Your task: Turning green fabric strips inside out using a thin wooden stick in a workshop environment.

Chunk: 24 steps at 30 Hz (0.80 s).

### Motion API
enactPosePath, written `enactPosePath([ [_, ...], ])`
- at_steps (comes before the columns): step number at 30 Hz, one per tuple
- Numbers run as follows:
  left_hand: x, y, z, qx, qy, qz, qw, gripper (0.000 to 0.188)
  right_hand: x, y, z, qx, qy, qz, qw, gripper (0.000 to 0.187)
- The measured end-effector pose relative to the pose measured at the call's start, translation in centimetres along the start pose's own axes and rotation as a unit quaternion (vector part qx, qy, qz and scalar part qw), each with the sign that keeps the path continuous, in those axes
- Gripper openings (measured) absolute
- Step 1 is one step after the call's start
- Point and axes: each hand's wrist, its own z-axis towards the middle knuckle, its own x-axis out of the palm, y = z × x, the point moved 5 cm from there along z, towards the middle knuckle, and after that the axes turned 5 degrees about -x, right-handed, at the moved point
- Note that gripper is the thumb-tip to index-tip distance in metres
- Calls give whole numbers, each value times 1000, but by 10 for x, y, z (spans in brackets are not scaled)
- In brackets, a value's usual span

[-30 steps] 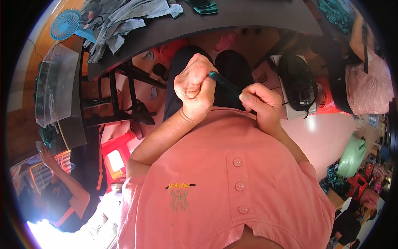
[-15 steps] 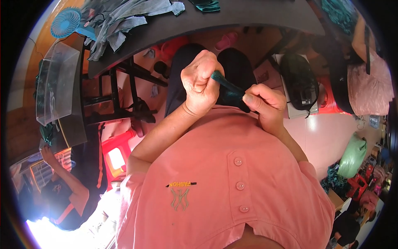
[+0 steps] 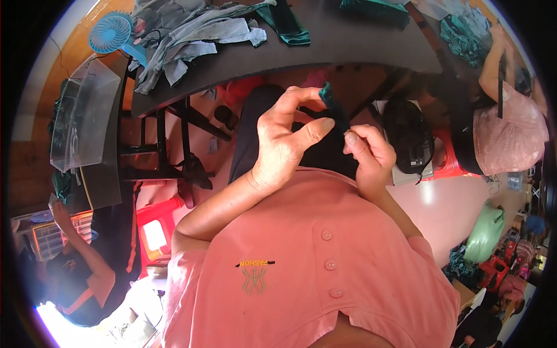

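Looking soft, light and floppy, the dark green fabric strip (image 3: 326, 94) suits a pinch at its ends, the right hand's (image 3: 372, 152) fingers clamped near one, the left hand's (image 3: 281, 139) apart.

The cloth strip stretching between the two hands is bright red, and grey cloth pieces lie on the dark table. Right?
Wrong colour: the strip between the left hand and right hand is dark green, per the head view. Grey cloth pieces do lie on the dark table.
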Motion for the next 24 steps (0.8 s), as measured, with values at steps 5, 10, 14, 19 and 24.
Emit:
enactPosePath([
  [5,12,-1,9,-35,14,-90,995,18,8,11,0,-50,27,-17,998,7],
  [10,10,-7,12,19,-5,-50,999,9,9,15,-1,-56,28,0,998,7],
  [14,14,-2,8,-8,48,-116,992,6,9,14,-3,-82,31,-4,996,7],
  [19,16,1,6,-26,73,-154,985,7,8,16,-5,-82,25,14,996,5],
  [24,-3,-10,12,28,57,-178,982,46,4,16,-2,-82,29,6,996,5],
])
